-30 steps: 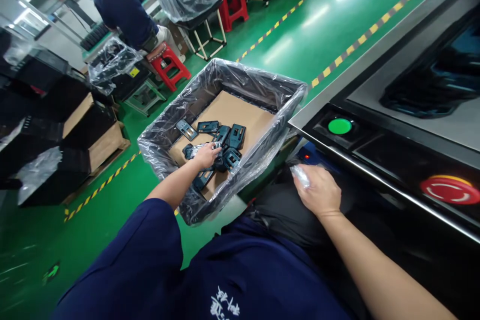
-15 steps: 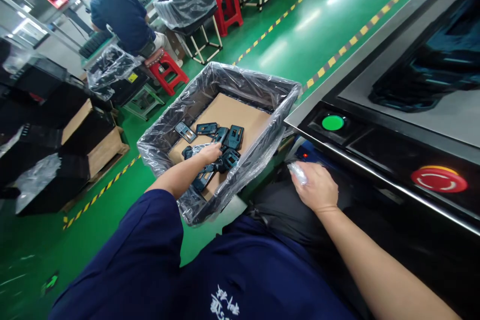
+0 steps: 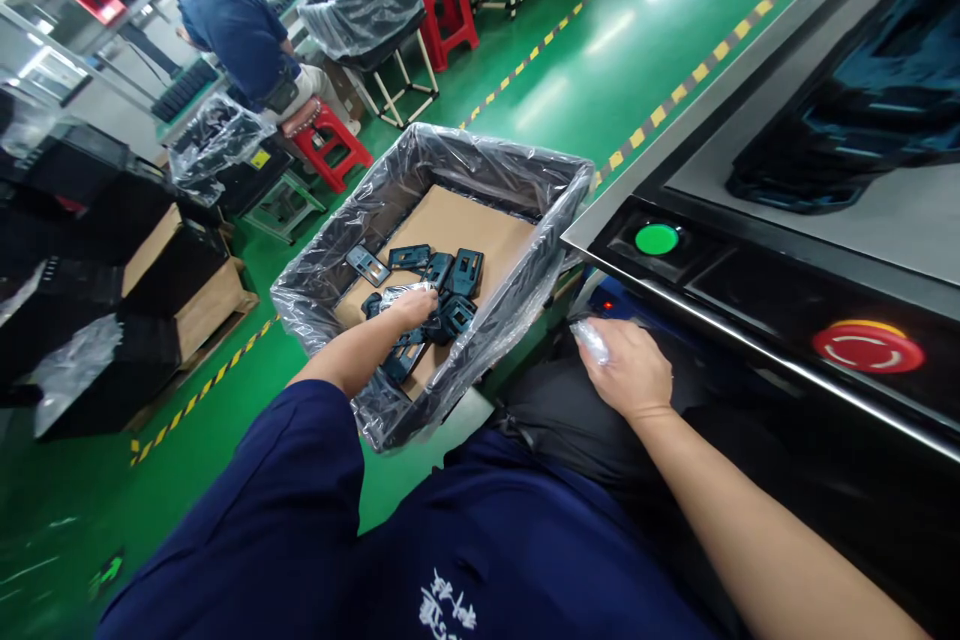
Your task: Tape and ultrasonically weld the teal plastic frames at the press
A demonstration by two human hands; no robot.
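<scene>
Inside a plastic-lined bin (image 3: 457,400), my left hand (image 3: 412,306) is closed, with crumpled clear plastic film (image 3: 397,294) showing at its edge. Its fingertips are partly hidden. Around and under that hand lie several dark plastic housings (image 3: 468,272) with rectangular openings, loosely heaped on a brown cardboard sheet (image 3: 495,220). One greyer housing (image 3: 367,264) rests apart, near the bin's left wall. My right hand (image 3: 630,366) is closed on a crumpled piece of clear plastic (image 3: 591,342), in front of my lap and beside the machine's edge.
On my right a machine panel carries a green button (image 3: 656,239) and a red emergency stop (image 3: 868,347). Black crates (image 3: 82,360) stand at left by a wooden pallet (image 3: 217,320). A seated co-worker (image 3: 238,40), red stools (image 3: 328,142) and a lined bin (image 3: 364,0) are farther back.
The view has shifted slightly. My left hand stays low in the bin among the housings, and my right hand keeps its hold on the clear plastic in nearly the same place.
</scene>
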